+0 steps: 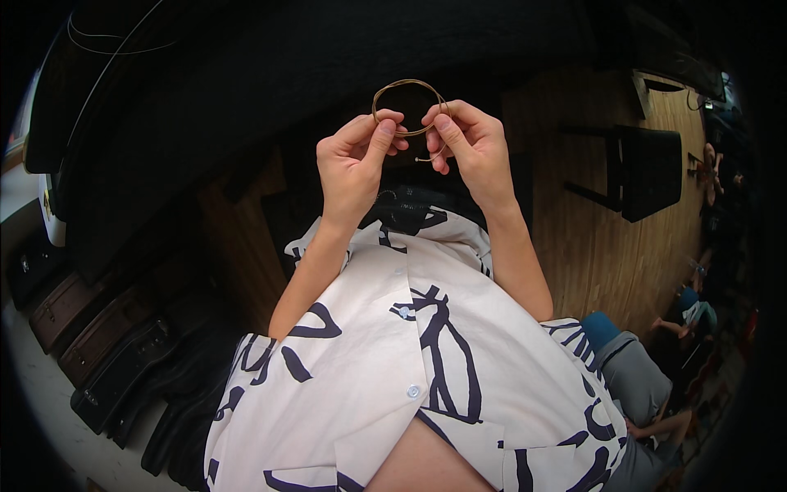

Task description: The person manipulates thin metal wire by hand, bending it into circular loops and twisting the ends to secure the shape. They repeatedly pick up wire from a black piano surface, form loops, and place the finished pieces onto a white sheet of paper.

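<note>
Both left hand point(351, 164) and right hand point(479, 152) are pinching a wire coil point(410, 81), at eight and four o'clock; only one end point(418, 159) is poking free, the rest lying wound.

Short-sleeved white shirt point(369, 279) with bold black brush-like outlines point(469, 361), open collar point(365, 451), pale blue buttons point(413, 392); bare hands point(348, 170).

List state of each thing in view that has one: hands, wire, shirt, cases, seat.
Left hand: raised, fingers pinching the wire ring's left side.
Right hand: raised, fingers pinching the ring's right side.
Coiled wire: wound in a ring, off any surface, bead-tipped end loose below the right fingers.
Shirt: buttoned, open at the collar.
Cases: in a row, look shut.
Black seat: upright, nobody on it.
</note>
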`<state>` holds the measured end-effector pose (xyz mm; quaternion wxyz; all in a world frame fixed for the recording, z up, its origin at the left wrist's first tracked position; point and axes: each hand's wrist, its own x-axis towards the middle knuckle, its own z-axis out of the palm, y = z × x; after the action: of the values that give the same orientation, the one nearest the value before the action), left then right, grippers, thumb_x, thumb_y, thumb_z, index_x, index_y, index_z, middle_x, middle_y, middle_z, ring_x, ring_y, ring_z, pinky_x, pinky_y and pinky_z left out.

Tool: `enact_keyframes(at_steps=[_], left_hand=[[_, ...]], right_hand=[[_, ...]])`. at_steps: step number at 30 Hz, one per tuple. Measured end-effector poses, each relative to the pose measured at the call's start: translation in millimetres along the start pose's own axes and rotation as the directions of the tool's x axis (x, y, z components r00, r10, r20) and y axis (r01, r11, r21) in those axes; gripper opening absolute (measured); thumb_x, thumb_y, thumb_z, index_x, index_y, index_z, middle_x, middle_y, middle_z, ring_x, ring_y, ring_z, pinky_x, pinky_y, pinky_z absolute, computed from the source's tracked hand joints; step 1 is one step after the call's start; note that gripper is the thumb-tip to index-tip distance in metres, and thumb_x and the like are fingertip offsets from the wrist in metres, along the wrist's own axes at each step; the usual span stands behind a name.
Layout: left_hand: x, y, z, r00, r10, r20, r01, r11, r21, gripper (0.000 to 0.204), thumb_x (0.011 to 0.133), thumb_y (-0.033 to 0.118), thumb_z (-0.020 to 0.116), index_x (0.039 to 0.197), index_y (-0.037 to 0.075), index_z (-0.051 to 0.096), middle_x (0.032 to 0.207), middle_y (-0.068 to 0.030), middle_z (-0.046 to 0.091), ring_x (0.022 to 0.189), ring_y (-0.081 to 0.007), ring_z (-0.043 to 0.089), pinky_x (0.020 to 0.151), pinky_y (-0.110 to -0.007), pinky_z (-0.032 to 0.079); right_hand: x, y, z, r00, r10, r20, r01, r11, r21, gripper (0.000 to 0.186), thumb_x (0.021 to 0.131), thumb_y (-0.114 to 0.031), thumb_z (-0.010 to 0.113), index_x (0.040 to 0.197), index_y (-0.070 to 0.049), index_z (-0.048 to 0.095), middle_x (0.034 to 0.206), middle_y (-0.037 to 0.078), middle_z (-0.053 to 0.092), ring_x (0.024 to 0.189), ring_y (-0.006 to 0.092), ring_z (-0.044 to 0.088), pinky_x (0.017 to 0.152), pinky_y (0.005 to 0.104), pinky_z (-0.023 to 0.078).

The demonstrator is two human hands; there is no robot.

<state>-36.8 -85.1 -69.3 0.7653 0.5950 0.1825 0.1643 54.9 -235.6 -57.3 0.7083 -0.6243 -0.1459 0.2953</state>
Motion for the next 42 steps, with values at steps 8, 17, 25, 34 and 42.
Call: enact_keyframes(at_steps=[8, 17, 25, 34, 42], left_hand=[[0.9, -7.3, 1.4, 0.987, 0.152, -0.059, -0.148, 0.986, 0.072, 0.013, 0.095, 0.001, 0.067, 0.103, -0.006, 0.073, 0.089, -0.0087, 0.072, 0.078, -0.0133, 0.07, 0.071, -0.023, 0.057], [-2.7, -2.3, 7.7, 0.988, 0.155, -0.01, -0.153, 0.981, 0.119, 0.02, 0.096, 0.004, 0.066, 0.113, -0.005, 0.071, 0.095, -0.0115, 0.073, 0.082, -0.0168, 0.072, 0.076, -0.026, 0.058], [-4.5, 3.6, 11.6, 0.999, 0.051, -0.009, -0.052, 0.997, -0.062, 0.027, 0.095, 0.002, 0.067, 0.121, -0.005, 0.067, 0.096, -0.0124, 0.074, 0.082, -0.0151, 0.072, 0.074, -0.025, 0.059], [4.0, -3.3, -7.4, 0.978, -0.137, 0.158, 0.181, 0.933, -0.311, 0.033, 0.097, 0.017, 0.068, 0.122, -0.005, 0.062, 0.103, -0.0158, 0.072, 0.09, -0.0208, 0.073, 0.08, -0.029, 0.059], [8.7, -11.2, -17.8, 0.908, -0.225, 0.353, 0.375, 0.813, -0.445, 0.025, 0.1, 0.02, 0.062, 0.111, -0.002, 0.064, 0.098, -0.0129, 0.071, 0.089, -0.0185, 0.072, 0.078, -0.027, 0.059]], right_hand=[[3.1, 8.0, 4.8, 0.998, 0.023, -0.061, -0.001, 0.939, 0.345, 0.014, 0.095, -0.004, 0.066, 0.105, 0.004, 0.061, 0.086, 0.013, 0.069, 0.073, 0.018, 0.073, 0.069, 0.0277, 0.063], [-1.1, 14.8, 19.5, 0.951, -0.181, -0.252, 0.24, 0.943, 0.229, 0.013, 0.091, 0.002, 0.071, 0.085, -0.001, 0.059, 0.094, 0.009, 0.065, 0.081, 0.0171, 0.072, 0.072, 0.0257, 0.061], [1.6, 21.2, 20.8, 0.894, -0.343, -0.289, 0.356, 0.934, -0.007, 0.019, 0.084, 0.004, 0.077, 0.082, -0.002, 0.059, 0.089, 0.008, 0.068, 0.083, 0.0118, 0.068, 0.077, 0.024, 0.057], [6.1, 9.6, 16.0, 0.958, -0.111, -0.264, 0.141, 0.985, 0.099, 0.018, 0.085, -0.001, 0.077, 0.099, 0.001, 0.066, 0.085, 0.005, 0.067, 0.071, 0.01, 0.064, 0.065, 0.0221, 0.053], [5.9, 9.9, 9.1, 0.994, 0.043, -0.098, -0.016, 0.965, 0.26, 0.013, 0.087, -0.002, 0.075, 0.097, -0.001, 0.067, 0.082, 0.004, 0.066, 0.067, 0.0084, 0.063, 0.061, 0.0213, 0.051]])
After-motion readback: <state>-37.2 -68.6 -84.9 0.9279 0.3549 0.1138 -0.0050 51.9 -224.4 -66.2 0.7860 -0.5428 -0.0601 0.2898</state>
